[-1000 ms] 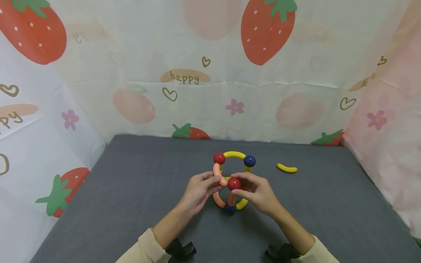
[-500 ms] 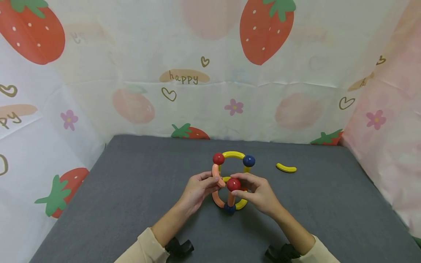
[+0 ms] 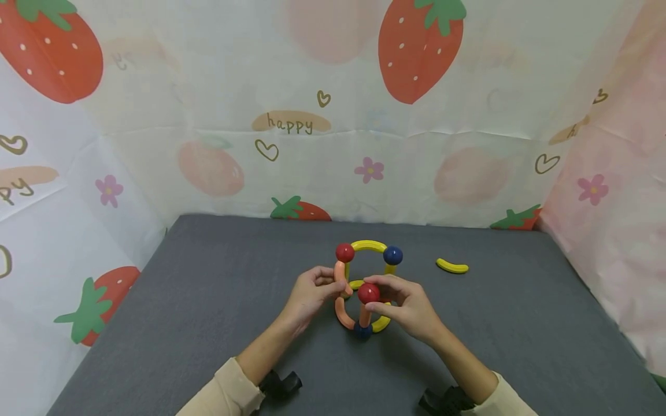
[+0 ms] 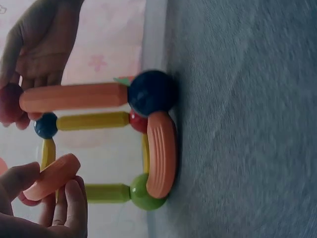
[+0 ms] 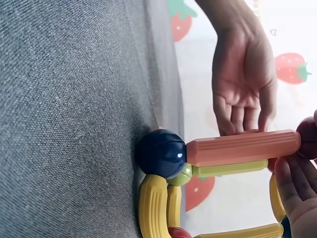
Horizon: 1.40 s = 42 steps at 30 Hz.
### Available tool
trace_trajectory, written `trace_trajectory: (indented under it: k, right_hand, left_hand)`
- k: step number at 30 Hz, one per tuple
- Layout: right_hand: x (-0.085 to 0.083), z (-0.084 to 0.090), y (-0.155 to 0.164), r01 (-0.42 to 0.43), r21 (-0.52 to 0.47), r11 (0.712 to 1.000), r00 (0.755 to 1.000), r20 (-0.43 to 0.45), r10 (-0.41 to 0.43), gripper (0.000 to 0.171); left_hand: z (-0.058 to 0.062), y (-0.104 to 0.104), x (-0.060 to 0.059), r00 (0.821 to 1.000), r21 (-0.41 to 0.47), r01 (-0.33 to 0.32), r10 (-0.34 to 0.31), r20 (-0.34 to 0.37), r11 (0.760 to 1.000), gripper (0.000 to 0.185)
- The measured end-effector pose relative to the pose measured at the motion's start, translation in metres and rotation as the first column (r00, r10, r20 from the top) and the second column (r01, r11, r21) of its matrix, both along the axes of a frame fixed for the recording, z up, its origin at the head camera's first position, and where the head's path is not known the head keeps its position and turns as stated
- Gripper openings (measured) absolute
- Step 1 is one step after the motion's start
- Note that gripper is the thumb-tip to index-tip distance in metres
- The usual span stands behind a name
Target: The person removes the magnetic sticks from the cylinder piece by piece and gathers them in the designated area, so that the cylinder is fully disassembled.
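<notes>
A frame of magnetic sticks and balls stands on the grey cloth. My left hand point(image 3: 312, 296) pinches a curved orange stick point(image 3: 340, 274) at the frame's upper left side. Its far end reaches the red ball point(image 3: 344, 252) at the back; its near end stops short of the front red ball point(image 3: 369, 292). My right hand point(image 3: 408, 301) holds that front ball between thumb and fingers. Below it, a straight orange stick point(image 5: 242, 148) runs down to a dark blue ball point(image 5: 161, 153). The left wrist view shows a green ball point(image 4: 148, 192) and another curved orange stick point(image 4: 162, 154) along the base.
A loose curved yellow stick point(image 3: 452, 266) lies on the cloth right of the frame. At the frame's back, a curved yellow stick point(image 3: 369, 245) joins a blue ball point(image 3: 392, 255). Strawberry-printed sheets point(image 3: 218, 104) enclose the table point(image 3: 234, 260) at the back and sides.
My left hand has shifted slightly left, and the near end of the curved orange stick has drawn away from the front red ball. My right hand has kept its hold with hardly any movement.
</notes>
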State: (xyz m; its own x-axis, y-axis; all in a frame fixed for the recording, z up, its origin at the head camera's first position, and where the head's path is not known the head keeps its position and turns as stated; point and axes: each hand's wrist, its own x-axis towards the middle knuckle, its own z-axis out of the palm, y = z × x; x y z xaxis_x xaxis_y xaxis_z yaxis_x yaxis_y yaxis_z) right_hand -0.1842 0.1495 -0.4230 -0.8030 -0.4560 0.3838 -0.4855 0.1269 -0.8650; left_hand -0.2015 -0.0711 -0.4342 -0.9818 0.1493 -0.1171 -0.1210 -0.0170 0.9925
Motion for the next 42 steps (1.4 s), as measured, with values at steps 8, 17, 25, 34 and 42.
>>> trace_trajectory:
  k: [8,17,25,34,42]
  right_hand:
    - [0.001,0.000,0.001,0.001,0.013,1.000,1.000,0.004,-0.001,0.038]
    - [0.001,0.000,0.001,-0.001,0.024,1.000,1.000,0.003,0.000,0.038]
    - [0.001,-0.001,0.001,-0.007,0.019,1.000,1.000,0.003,0.007,0.036]
    - [0.001,0.000,0.002,0.005,0.025,1.000,1.000,0.000,-0.005,0.036]
    - [0.001,0.004,0.001,-0.006,0.022,1.000,1.000,0.000,0.006,0.035]
  left_hand:
    - [-0.001,-0.001,-0.004,0.980,-0.201,-0.091,0.051,-0.193,0.975,0.026]
    - [0.001,-0.001,-0.005,0.969,-0.257,-0.111,0.047,-0.243,0.960,0.027]
    - [-0.002,-0.001,-0.006,0.966,-0.264,-0.104,0.034,-0.258,0.959,0.030]
    - [-0.003,-0.003,-0.005,0.967,-0.259,-0.098,0.030,-0.252,0.961,0.031]
    - [-0.006,-0.012,0.002,0.984,-0.390,-0.009,-0.062,-0.169,0.921,0.036]
